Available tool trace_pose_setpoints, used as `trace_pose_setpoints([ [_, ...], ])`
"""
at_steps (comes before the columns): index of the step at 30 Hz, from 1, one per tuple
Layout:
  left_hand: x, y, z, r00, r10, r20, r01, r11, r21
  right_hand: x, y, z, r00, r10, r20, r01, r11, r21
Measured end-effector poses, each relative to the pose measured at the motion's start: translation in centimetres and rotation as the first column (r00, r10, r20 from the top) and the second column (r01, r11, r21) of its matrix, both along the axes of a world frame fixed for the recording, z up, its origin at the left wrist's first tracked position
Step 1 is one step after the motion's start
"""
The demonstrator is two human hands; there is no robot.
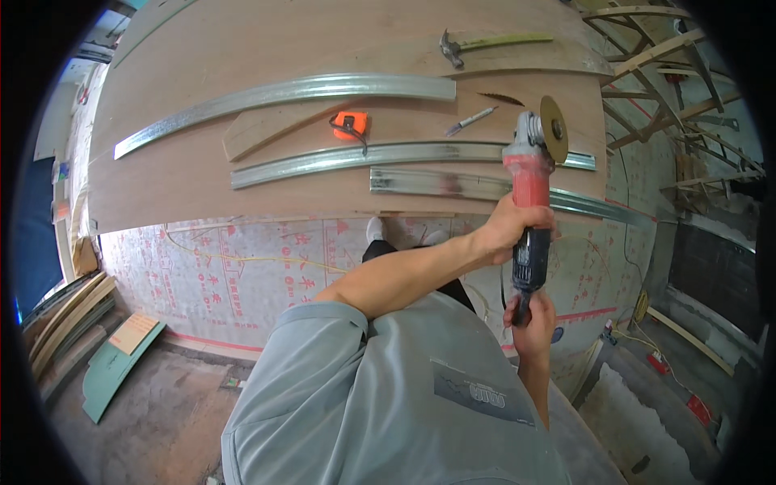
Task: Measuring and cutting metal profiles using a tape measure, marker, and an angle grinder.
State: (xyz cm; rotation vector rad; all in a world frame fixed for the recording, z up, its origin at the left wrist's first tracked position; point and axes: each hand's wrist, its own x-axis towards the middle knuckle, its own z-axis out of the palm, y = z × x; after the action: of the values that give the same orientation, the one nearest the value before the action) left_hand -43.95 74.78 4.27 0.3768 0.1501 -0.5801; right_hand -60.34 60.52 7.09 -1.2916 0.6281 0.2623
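My left hand (pixel 505 226) is closed around the body of a red and black angle grinder (pixel 529 182), whose gold-coloured disc (pixel 552 125) points up at the right. My right hand (pixel 532 323) grips the grinder's rear end, where a dark cord hangs. Beyond it on a plywood worktop (pixel 178 194) lie metal channels (pixel 323 169), (pixel 283 89), (pixel 428 182), an orange tape measure (pixel 354 123), a pen (pixel 469 121) and an angled wooden offcut (pixel 250 137).
A hammer (pixel 493 40) lies at the back. Wooden frames (pixel 679 48) stand at the right. Boards (pixel 73 315) and a green panel (pixel 117 376) lean at the left. Power cords and a red socket strip (pixel 659 362) are on the lower right floor. My feet show below the worktop's edge.
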Motion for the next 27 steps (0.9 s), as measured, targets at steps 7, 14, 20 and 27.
trace_pose_setpoints([
  [7, 0.2, 3.3, 0.0, 0.999, -0.033, 0.035, 0.031, 0.999, 0.038, 2.3, 2.2, 2.0, 0.971, 0.235, 0.035, -0.237, 0.970, 0.059],
  [14, -1.7, 14.5, -2.2, 0.971, 0.238, -0.016, -0.234, 0.962, 0.140, 13.0, 4.3, -5.4, 0.695, 0.713, 0.088, -0.453, 0.530, -0.716],
  [20, -8.4, 24.3, -3.8, 0.858, 0.506, -0.088, -0.490, 0.858, 0.156, 24.7, 10.0, -13.7, 0.260, 0.960, -0.103, -0.284, -0.026, -0.959],
  [27, -18.3, 30.9, -2.7, 0.578, 0.799, -0.166, -0.771, 0.602, 0.208, 25.2, 13.7, -11.1, 0.240, 0.936, -0.258, -0.485, -0.115, -0.867],
])
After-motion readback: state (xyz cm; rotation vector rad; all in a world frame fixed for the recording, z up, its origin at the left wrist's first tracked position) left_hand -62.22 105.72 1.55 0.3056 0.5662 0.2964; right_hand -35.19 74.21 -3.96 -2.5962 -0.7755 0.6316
